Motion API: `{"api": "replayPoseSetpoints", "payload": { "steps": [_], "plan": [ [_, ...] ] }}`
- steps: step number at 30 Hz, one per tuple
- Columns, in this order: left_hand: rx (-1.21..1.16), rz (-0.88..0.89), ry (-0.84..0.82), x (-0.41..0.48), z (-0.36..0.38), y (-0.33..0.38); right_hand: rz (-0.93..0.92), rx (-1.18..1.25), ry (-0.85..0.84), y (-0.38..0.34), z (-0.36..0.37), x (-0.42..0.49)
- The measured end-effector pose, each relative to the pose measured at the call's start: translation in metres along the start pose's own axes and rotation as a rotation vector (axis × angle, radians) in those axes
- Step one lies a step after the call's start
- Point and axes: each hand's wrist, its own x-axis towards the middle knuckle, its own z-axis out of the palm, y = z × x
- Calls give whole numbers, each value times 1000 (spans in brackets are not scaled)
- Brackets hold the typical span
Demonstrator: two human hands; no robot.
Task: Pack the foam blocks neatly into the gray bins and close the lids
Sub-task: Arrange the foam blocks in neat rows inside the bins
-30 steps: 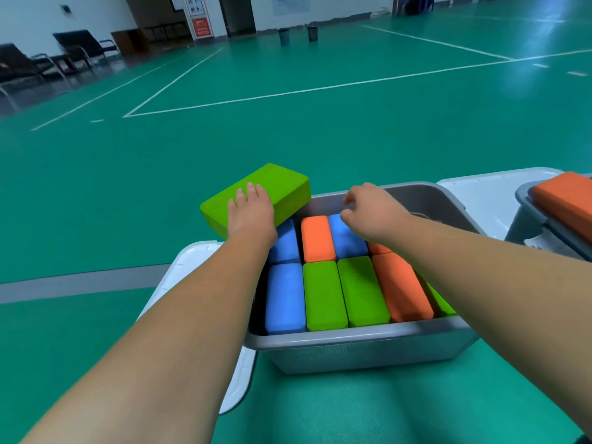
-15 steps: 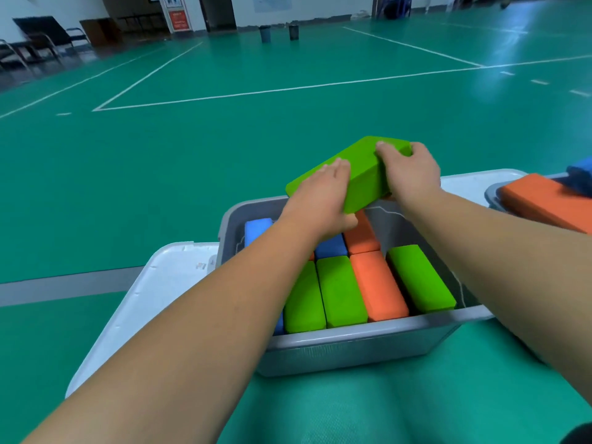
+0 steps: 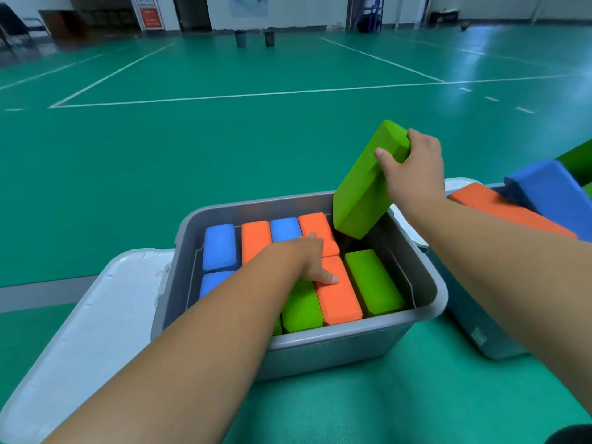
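Now the right hand [image 3: 413, 174] holds a green foam block [image 3: 362, 193] by its upper end, with the thumb on the near face and the fingers curled over the far edge. This block is tilted, and its lower end dips into the back right corner of the gray bin [image 3: 352, 334], over a dark gap. I cannot tell if it already touches the wall or the bottom.

The left hand [image 3: 312, 257] reaches inside the bin with relaxed, nearly straight fingers and grips nothing. Its thumb lies on the front orange block [image 3: 339, 296] and its fingertips touch the back orange block [image 3: 317, 229].

Other blocks stand packed side by side in two rows. In the back row are a blue block [image 3: 220, 246], an orange one [image 3: 255, 240] and another blue one [image 3: 285, 229]. In the front row are a blue block at the left [image 3: 213, 280], partly hidden by the forearm, a green block [image 3: 301, 307], and a second green block at the right [image 3: 373, 283] just beside the front orange block.

The white lid [image 3: 80, 331] lies open to the left of the bin. To the right, a second gray bin [image 3: 474, 334] stands just beside the first one, with a large orange block [image 3: 499, 209] and a large blue block [image 3: 551, 193] on top of it. Everything is on a green sports floor [image 3: 224, 155] with white lines.
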Motion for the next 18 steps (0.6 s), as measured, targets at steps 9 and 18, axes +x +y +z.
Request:
{"api": "replayPoseSetpoints", "payload": {
  "steps": [9,18],
  "plan": [
    [53,1,-27,-1,0,-1,-78,-63,-104,13,6,-7],
    [54,-1,-74,-2,-1,-13,-119,-127,-278,14,28,-28]
  ]
}}
